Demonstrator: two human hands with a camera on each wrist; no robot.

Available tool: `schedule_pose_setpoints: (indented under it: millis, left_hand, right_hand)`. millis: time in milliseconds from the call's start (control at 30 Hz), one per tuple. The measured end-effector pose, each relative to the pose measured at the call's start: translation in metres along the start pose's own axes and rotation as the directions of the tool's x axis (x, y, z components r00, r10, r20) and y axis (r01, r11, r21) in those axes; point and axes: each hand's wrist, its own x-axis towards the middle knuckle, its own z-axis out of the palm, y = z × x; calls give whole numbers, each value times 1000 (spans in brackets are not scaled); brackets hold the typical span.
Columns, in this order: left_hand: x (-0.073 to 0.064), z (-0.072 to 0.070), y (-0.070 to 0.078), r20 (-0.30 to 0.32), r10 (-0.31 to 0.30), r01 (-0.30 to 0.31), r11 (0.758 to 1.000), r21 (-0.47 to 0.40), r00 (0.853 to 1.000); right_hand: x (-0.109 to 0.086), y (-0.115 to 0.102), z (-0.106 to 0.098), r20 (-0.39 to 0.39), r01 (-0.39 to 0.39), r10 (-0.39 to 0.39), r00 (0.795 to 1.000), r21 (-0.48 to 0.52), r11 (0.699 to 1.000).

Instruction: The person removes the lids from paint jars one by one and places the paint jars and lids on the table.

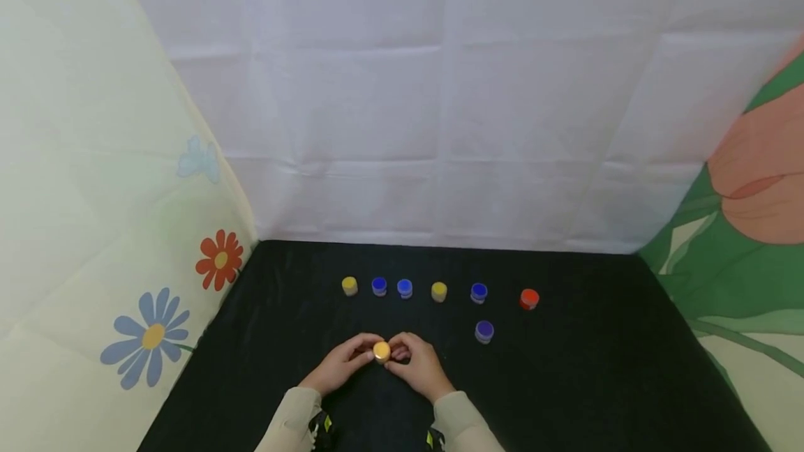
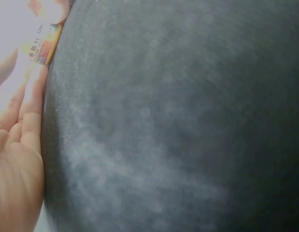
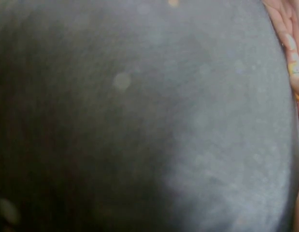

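A small paint jar with an orange-yellow lid (image 1: 382, 351) is between the two hands, low over the black cloth. Thumb and fingers of the left hand (image 1: 342, 363) pinch it from the left side. From the right, the right hand (image 1: 417, 365) grips it the same way, fingertips close to the other hand's. In the left wrist view the printed label of the paint jar (image 2: 45, 43) shows beyond the left hand (image 2: 19, 164). Only a sliver of the paint jar (image 3: 296, 68) appears at the right edge of the right wrist view.
Behind the hands, a row holds a yellow jar (image 1: 350, 287), several blue jars (image 1: 380, 287), another yellow jar (image 1: 438, 292) and a red jar (image 1: 530, 299). One purple-blue jar (image 1: 484, 332) stands nearer, right of the hands. White cloth (image 1: 440, 124) hangs behind the black tabletop (image 1: 584, 368).
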Motion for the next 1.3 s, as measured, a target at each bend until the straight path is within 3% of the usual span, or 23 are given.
schedule_pose_setpoints:
  millis: [267,533,867,1300]
  left_hand:
    - [-7,-1,-6,-7,2,-2,1000,-17,1000]
    - [0,3,-10,18,46,-46,999,-11,999]
    - [-1,9,-10,12,20,-19,999,-37,1000]
    - [3,3,-6,-5,51,-51,999,5,999]
  right_hand:
    - [-2,2,7,5,11,-11,1000,30,999]
    - [-6,3,2,-17,10,-10,1000,16,1000]
    - [-8,6,1,-12,-21,22,1000,16,1000]
    - [3,8,1,-7,-2,2,1000,14,1000]
